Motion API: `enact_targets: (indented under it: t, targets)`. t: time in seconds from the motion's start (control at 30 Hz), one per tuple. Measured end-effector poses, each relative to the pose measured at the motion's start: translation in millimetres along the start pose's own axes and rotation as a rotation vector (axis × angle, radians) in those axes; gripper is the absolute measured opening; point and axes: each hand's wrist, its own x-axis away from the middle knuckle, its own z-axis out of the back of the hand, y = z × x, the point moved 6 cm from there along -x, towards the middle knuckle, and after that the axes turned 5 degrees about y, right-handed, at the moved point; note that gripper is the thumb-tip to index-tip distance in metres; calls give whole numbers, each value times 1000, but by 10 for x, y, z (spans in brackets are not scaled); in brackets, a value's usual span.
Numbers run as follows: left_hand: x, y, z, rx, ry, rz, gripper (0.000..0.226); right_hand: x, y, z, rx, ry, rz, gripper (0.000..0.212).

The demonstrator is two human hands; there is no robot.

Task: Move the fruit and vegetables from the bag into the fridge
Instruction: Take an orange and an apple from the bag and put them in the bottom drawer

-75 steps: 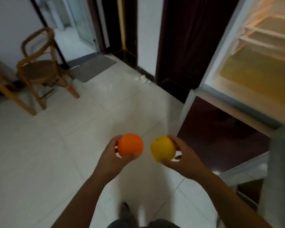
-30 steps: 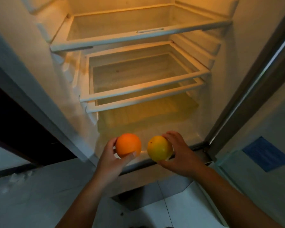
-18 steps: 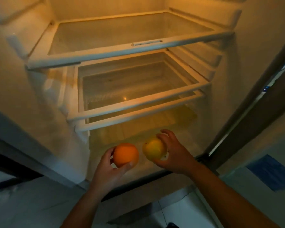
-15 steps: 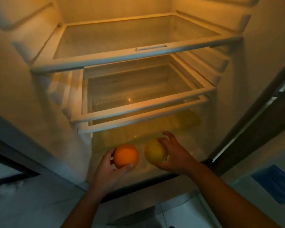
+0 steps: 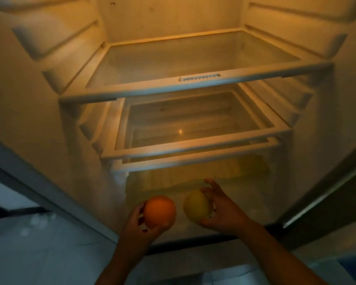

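Two fruits sit side by side at the open fridge's (image 5: 49, 140) lower mouth. At seven o'clock the left hand (image 5: 139, 227) cups the orange (image 5: 159, 211) from below; at five o'clock the right hand (image 5: 222, 212) curls round the yellow fruit (image 5: 195, 208), thumb underneath.

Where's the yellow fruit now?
Head view, lower centre: the yellow fruit is held in the right hand, just right of the orange in the left hand, below the fridge's lowest shelf.

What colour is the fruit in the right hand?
Yellow-green fruit, gripped by the right hand; head view, the only one.
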Motion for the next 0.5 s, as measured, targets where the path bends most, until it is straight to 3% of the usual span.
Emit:
enact_targets:
  t: [0.23, 0.4, 0.5]
  targets:
    - [243, -184, 29, 5, 37, 46, 79, 132, 65, -124, -140, -2, -13, 95]
    - [366, -198, -50, 44, 45, 54, 65, 393, 2, -134, -169, -3, -2, 90]
    - [474, -130, -80, 66, -1, 30, 92, 580, -77, -131, -166, -20, -8, 88]
